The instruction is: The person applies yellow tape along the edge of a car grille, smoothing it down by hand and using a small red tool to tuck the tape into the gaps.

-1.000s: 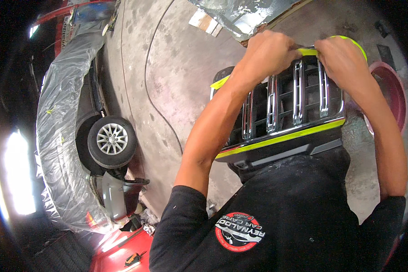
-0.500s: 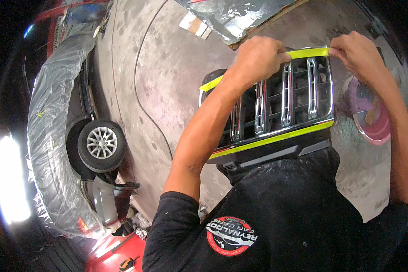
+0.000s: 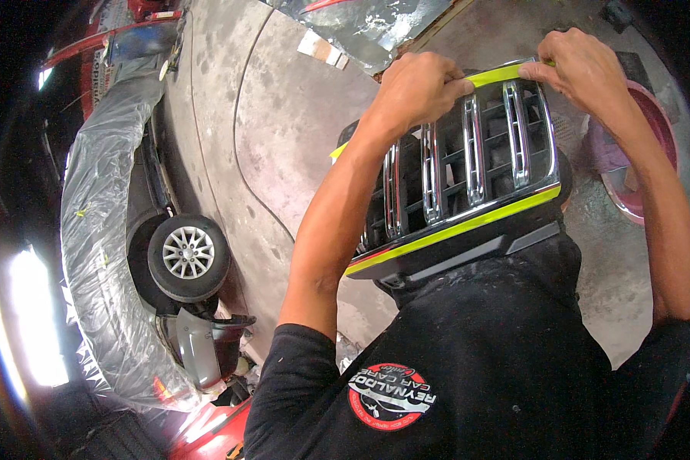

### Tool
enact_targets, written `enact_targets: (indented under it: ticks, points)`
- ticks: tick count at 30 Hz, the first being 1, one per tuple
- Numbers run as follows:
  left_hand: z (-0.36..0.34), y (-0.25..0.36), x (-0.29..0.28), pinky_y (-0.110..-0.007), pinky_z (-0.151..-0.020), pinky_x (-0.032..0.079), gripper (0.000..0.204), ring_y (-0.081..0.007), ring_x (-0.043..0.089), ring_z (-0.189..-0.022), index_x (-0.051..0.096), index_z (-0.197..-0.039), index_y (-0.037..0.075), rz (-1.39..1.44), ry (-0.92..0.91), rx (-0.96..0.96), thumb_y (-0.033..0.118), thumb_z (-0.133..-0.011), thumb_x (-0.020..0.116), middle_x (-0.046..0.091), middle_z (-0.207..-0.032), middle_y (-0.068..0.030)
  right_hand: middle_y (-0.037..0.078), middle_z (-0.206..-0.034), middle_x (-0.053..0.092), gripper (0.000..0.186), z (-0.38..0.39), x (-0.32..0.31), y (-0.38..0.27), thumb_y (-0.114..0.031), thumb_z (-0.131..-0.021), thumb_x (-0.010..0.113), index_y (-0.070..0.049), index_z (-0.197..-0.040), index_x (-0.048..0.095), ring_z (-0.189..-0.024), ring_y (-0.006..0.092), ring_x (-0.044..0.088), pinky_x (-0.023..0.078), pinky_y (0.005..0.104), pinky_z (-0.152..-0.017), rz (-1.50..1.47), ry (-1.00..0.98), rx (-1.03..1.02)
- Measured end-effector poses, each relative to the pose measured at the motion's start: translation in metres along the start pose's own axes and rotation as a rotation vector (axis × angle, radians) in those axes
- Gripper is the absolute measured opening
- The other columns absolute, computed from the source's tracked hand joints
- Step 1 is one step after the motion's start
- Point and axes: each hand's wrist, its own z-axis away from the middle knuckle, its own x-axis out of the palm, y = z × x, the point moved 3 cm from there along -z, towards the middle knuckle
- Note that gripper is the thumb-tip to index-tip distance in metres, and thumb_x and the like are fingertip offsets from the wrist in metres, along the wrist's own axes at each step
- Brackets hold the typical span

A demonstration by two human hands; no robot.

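Note:
A car grille (image 3: 474, 149) with a black mesh and several chrome bars lies in front of my torso. Bright yellow-green masking tape (image 3: 497, 76) runs along its far chrome edge, and another tape strip (image 3: 460, 231) covers the near edge. My left hand (image 3: 422, 88) is closed at the far edge, thumb pressing the tape against the rim. At the far right corner my right hand (image 3: 586, 73) pinches the same tape between thumb and curled fingers. The fingertips behind the edge are hidden. My left forearm covers part of the grille's left side.
On the left stands a car draped in clear plastic sheeting (image 3: 100, 253), its wheel (image 3: 189, 258) exposed. A pink tub (image 3: 638, 149) sits on the floor to the right. A dark cable (image 3: 238, 123) crosses the concrete. A shiny panel (image 3: 368, 27) lies at the far side.
Both hands have shifted slightly left and away in the picture, along with the grille. My right thumb has come inward onto the tape, nearer my left hand.

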Motion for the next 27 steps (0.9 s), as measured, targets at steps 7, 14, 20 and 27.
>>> enact_targets:
  ticks: [7, 14, 20, 27]
  points:
    - [-0.002, -0.003, -0.001, -0.041, -0.073, 0.054, 0.025, -0.0329, 0.069, -0.077, 0.076, -0.091, 0.01, 0.052, 0.042, 0.012, 0.032, -0.08, 0.074, 0.072, -0.082, -0.0141, 0.016, -0.067, 0.064, 0.047, -0.002, -0.001, -0.003, -0.049, -0.078, 0.071, -0.003, -0.075, 0.07, -0.065, 0.0344, 0.065, 0.05, 0.0444, -0.06, 0.048, -0.026, 0.04]
    - [-0.006, -0.005, -0.002, -0.041, -0.073, 0.054, 0.027, -0.0323, 0.069, -0.077, 0.076, -0.092, 0.01, 0.046, 0.015, 0.037, 0.034, -0.079, 0.074, 0.072, -0.082, -0.0139, 0.015, -0.069, 0.065, 0.043, -0.005, 0.004, -0.003, -0.047, -0.078, 0.072, -0.004, -0.075, 0.07, -0.068, 0.0341, 0.066, 0.051, 0.0441, -0.062, 0.086, -0.045, 0.063]
    - [-0.006, -0.006, 0.0, -0.041, -0.073, 0.053, 0.028, -0.0323, 0.069, -0.075, 0.076, -0.092, 0.01, 0.092, 0.004, 0.018, 0.034, -0.079, 0.074, 0.072, -0.079, -0.0147, 0.015, -0.069, 0.064, 0.04, -0.002, 0.006, 0.0, -0.043, -0.076, 0.075, -0.004, -0.075, 0.066, -0.069, 0.0346, 0.065, 0.05, 0.0447, -0.062, 0.058, 0.134, -0.097]
    - [-0.005, -0.004, -0.003, -0.041, -0.074, 0.054, 0.029, -0.0327, 0.069, -0.075, 0.076, -0.093, 0.008, 0.101, -0.004, 0.0, 0.034, -0.079, 0.074, 0.072, -0.078, -0.0154, 0.015, -0.069, 0.064, 0.039, -0.002, 0.009, 0.003, -0.042, -0.076, 0.075, -0.004, -0.074, 0.065, -0.07, 0.0346, 0.065, 0.05, 0.0447, -0.061, 0.047, 0.099, -0.079]
